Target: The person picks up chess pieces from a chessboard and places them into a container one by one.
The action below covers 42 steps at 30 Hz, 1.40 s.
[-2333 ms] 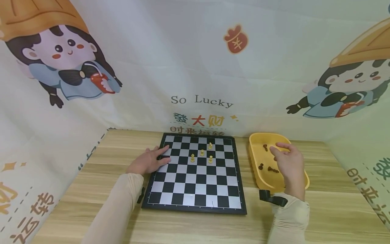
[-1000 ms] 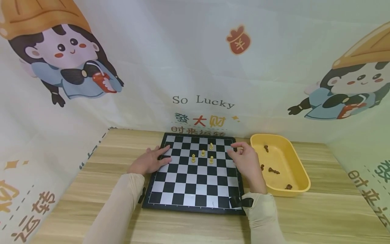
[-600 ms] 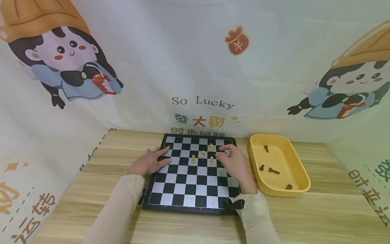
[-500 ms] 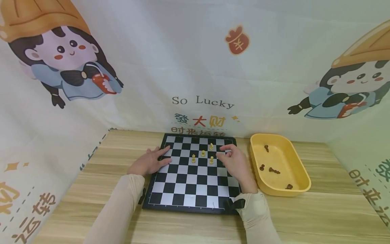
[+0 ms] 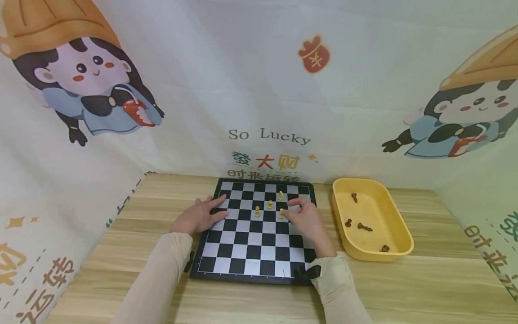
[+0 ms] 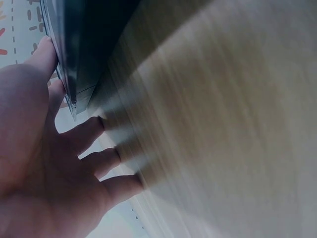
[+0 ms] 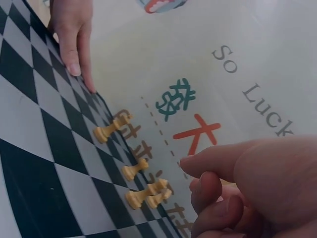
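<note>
From my remote seat I watch the chessboard (image 5: 253, 238), flat on the wooden table (image 5: 145, 202). At its left edge lies the left hand (image 5: 198, 217), fingers spread: thumb and forefinger rest on the rim and border squares while the other three reach down outside it toward the table. I read that splayed touch as a way to steady the board; nothing is gripped there.

Over the board's right part I have the right hand (image 5: 306, 221), its thumb and forefinger parted and the other fingers loosely bent. I see nothing held between them. The thumb tip comes right up to the nearest cream piece (image 5: 281, 214); whether it touches, I can't tell. The narrow spread of those two fingers looks suited to so slim a piece in a close group.

The three other cream pieces (image 5: 257, 212) stand in the board's far half too, upright, each on its own square, which leaves fingertip room between them.

Just right of the board sits a yellow tray (image 5: 374, 255), within easy reach of the right hand. Dark pieces (image 5: 364, 227) lie scattered inside it, on their sides where I can make them out; the tray's walls presumably keep them from rolling away. Behind the board hangs a printed cloth (image 5: 202, 90).
</note>
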### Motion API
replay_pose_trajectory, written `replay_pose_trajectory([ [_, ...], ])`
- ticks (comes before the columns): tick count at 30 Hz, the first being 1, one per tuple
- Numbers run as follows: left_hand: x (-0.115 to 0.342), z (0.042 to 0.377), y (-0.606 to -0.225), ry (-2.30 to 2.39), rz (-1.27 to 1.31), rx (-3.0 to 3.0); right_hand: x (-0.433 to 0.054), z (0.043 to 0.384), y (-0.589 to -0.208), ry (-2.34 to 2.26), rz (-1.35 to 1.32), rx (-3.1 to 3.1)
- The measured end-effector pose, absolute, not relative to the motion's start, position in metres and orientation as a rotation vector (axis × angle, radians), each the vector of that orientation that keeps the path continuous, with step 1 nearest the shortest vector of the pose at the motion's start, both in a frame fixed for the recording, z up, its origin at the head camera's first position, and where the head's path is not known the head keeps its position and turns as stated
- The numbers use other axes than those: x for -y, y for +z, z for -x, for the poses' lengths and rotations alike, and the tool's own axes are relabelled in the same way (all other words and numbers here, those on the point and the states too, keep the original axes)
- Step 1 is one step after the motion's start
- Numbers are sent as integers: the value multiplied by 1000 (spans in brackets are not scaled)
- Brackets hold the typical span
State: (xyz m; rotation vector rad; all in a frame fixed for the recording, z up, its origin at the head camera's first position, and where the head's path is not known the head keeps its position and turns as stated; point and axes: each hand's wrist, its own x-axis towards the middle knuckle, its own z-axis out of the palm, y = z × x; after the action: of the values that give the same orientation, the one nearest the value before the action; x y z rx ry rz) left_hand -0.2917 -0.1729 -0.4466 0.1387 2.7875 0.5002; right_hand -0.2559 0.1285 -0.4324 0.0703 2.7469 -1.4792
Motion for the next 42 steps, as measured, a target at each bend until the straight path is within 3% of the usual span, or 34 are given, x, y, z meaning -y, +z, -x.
replay_pose_trajectory([
  [42, 174, 292, -447, 492, -136, -2794, -111, 261, -460, -1313, -123, -2779],
])
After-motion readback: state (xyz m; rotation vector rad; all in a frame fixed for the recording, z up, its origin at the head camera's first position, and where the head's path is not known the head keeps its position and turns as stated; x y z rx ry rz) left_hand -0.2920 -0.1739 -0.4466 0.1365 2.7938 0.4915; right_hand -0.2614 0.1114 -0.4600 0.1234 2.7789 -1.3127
